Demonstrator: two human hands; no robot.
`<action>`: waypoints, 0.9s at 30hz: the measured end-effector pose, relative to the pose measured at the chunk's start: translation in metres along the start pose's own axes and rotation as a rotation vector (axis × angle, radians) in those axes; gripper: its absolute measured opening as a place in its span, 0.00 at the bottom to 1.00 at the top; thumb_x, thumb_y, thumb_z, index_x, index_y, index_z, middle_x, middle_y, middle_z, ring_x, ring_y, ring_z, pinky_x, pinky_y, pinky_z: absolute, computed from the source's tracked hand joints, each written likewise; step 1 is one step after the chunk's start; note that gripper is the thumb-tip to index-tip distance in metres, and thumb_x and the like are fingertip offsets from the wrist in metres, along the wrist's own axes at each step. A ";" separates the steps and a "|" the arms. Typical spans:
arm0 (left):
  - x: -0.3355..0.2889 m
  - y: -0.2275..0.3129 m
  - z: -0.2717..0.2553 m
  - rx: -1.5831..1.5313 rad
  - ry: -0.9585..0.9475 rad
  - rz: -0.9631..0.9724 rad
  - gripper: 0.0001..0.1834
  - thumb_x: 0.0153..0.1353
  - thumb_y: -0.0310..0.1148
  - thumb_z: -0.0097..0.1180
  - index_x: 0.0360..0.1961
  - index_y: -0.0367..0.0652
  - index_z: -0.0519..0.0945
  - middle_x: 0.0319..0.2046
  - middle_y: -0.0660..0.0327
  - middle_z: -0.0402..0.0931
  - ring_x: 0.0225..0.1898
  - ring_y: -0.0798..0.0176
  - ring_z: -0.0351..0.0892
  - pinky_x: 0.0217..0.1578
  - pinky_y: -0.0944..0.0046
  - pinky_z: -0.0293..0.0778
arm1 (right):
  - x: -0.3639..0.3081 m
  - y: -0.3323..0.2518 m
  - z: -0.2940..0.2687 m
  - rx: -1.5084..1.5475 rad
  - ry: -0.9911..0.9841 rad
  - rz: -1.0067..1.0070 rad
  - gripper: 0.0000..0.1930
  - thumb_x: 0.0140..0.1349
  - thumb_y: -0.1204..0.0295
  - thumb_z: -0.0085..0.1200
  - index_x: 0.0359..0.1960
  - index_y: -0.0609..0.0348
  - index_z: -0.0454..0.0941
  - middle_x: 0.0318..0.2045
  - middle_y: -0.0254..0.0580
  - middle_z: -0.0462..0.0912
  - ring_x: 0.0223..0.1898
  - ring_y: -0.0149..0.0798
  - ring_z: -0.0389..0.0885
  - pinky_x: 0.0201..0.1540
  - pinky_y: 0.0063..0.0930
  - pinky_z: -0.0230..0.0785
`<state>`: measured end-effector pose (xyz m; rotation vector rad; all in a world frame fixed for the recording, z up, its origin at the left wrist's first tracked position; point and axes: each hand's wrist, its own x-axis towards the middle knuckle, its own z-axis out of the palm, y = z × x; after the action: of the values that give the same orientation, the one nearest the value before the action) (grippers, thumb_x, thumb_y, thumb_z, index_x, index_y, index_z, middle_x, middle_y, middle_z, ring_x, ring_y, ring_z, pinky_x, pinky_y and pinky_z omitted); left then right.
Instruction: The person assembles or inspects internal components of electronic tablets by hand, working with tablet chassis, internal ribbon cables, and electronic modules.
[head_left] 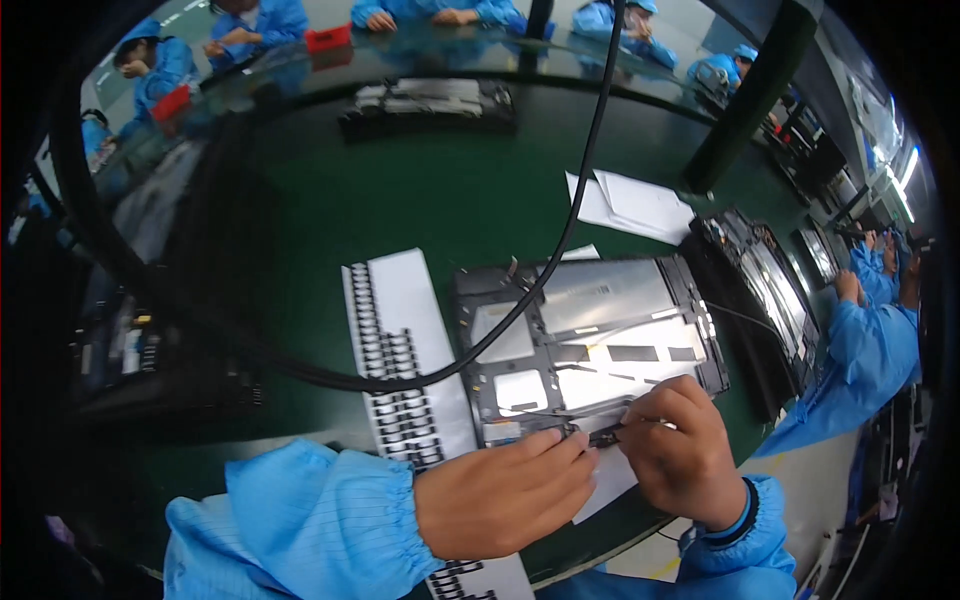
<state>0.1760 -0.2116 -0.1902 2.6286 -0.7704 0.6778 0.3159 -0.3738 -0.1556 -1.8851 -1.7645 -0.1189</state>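
A flat black device frame [545,335] with silvery panels and thin cables lies on the green table in front of me. My left hand [510,497] reaches over its near edge. Its fingers are stretched out side by side, with the tips resting on the frame; the thumb is hidden. Beside it, my right hand [680,450] is pinched closed at the frame's near right edge. What the pinch holds is too small to make out. Left of the frame, partly under my left arm, lies a white backing sheet [410,285] with rows of small black pieces.
A black cable [590,170] hangs across the view in front of the frame. Similar device frames lie at the back [430,105], on the right [765,300] and on the left [135,270]. White papers [635,205] rest behind. Several co-workers in blue [870,340] sit around; a green post [750,105] stands right.
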 end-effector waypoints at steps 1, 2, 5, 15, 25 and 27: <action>-0.008 -0.001 -0.005 -0.070 0.051 0.022 0.12 0.48 0.24 0.50 0.37 0.33 0.75 0.41 0.50 0.72 0.42 0.54 0.73 0.42 0.63 0.70 | 0.003 -0.004 -0.003 0.033 -0.029 0.062 0.10 0.31 0.84 0.54 0.21 0.63 0.73 0.26 0.42 0.72 0.26 0.42 0.70 0.28 0.29 0.64; -0.023 -0.002 -0.009 -0.156 0.167 -0.075 0.12 0.46 0.22 0.52 0.35 0.33 0.75 0.38 0.48 0.73 0.42 0.51 0.73 0.41 0.58 0.72 | 0.008 -0.013 -0.004 0.090 0.004 0.107 0.10 0.32 0.84 0.55 0.22 0.62 0.74 0.25 0.42 0.71 0.27 0.42 0.69 0.28 0.30 0.63; -0.057 -0.023 -0.034 0.142 0.255 -0.386 0.13 0.40 0.19 0.53 0.32 0.30 0.75 0.34 0.47 0.72 0.41 0.47 0.72 0.41 0.54 0.69 | 0.035 -0.034 0.015 0.069 0.055 0.037 0.09 0.34 0.82 0.56 0.22 0.61 0.75 0.24 0.42 0.73 0.26 0.42 0.71 0.28 0.31 0.64; -0.070 -0.045 -0.023 0.286 0.100 -0.718 0.26 0.43 0.35 0.58 0.43 0.30 0.70 0.45 0.43 0.65 0.49 0.44 0.65 0.50 0.52 0.61 | 0.124 -0.032 0.117 -0.353 -0.051 -0.066 0.04 0.37 0.74 0.52 0.13 0.61 0.73 0.16 0.49 0.73 0.21 0.46 0.74 0.24 0.35 0.66; -0.068 -0.044 -0.019 0.336 0.033 -0.695 0.28 0.41 0.34 0.57 0.45 0.33 0.69 0.46 0.46 0.65 0.48 0.44 0.65 0.49 0.52 0.61 | 0.132 -0.029 0.131 -0.276 0.056 0.120 0.06 0.37 0.67 0.54 0.14 0.54 0.77 0.17 0.43 0.76 0.24 0.45 0.75 0.31 0.40 0.53; -0.061 -0.042 -0.021 0.259 0.034 -0.708 0.25 0.44 0.33 0.56 0.46 0.37 0.69 0.47 0.47 0.65 0.49 0.44 0.63 0.50 0.53 0.61 | 0.124 -0.036 0.127 -0.291 0.104 0.028 0.07 0.35 0.66 0.54 0.14 0.55 0.76 0.18 0.44 0.75 0.26 0.44 0.73 0.31 0.41 0.54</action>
<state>0.1470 -0.1436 -0.2113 2.8213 0.2923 0.6285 0.2604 -0.2065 -0.1982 -2.0621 -1.7241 -0.4779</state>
